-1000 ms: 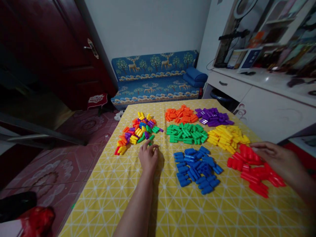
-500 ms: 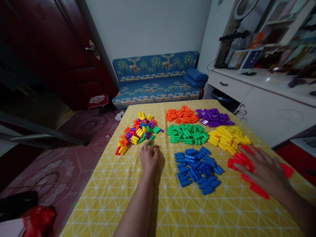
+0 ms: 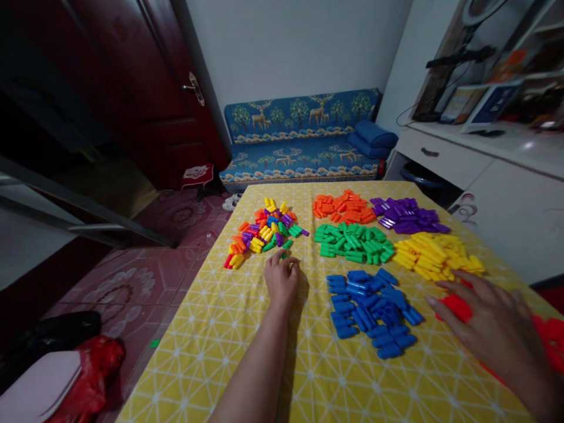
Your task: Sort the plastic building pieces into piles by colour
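We can make out printed panels on the dark blue and white upright box on the white wooden dresser, but the lettering is too blurred for us to read.

Since the earlier frames, the whole scene has slid rightward in our view. A second ago the bare right hand had its thumb and fingers close together at the red bullet-shaped plastic pieces; now its fingers are spread open, palm down over that pile and hiding much of it — as they were half a second ago.

The bare left hand keeps its pose, fingers curled at a small green plastic piece; we cannot tell whether they grip it or merely touch it. Just beyond lies the mixed heap of multicoloured plastic pieces.

Sorted piles share the yellow cloth with white geometric lines: blue plastic pieces between the hands, green plastic pieces behind those, yellow plastic pieces beside the green — then orange plastic pieces and purple plastic pieces at the far side.
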`<state>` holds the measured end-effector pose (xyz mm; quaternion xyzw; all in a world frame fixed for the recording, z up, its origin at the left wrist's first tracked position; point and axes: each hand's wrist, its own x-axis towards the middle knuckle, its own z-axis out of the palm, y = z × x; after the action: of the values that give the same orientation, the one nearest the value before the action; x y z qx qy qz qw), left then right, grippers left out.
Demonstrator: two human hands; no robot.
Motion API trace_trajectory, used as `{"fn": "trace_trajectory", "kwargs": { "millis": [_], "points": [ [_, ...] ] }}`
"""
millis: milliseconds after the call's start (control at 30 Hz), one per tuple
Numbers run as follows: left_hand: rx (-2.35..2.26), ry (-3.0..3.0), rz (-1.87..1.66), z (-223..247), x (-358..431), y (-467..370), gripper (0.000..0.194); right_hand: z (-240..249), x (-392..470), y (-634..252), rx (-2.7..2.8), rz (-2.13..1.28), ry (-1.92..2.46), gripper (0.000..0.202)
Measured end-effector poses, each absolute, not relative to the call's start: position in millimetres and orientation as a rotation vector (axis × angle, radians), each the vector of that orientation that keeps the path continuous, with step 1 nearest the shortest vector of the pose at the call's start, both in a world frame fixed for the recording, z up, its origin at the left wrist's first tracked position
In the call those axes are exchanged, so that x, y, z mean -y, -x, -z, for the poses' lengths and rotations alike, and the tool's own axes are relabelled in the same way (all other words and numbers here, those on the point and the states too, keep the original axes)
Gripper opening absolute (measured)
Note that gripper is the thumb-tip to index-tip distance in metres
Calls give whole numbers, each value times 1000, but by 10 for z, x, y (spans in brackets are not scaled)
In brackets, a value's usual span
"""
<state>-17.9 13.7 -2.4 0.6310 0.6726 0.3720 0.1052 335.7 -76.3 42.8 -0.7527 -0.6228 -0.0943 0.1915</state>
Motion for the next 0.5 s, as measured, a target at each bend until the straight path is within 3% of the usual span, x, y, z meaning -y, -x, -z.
{"fn": "trace_trajectory", "kwargs": {
  "millis": [133,233,333,500],
  "points": [
    [-2005,-1821,-1136,4,-125,186,21,-495,751,-2251,1741,-368,1524,21],
    [-2074,-1795,-1135,13,-132,231,20,-385,773,-1445,1763,-799,1238,23],
    [-2118,-1772,-1091,17,-154,304,20,-196,701,-949,1619,-975,1131,24],
    [-2218,-1625,-1093,-6,-181,373,22,1,479,-757,1423,-974,1176,20]
  ]
}}
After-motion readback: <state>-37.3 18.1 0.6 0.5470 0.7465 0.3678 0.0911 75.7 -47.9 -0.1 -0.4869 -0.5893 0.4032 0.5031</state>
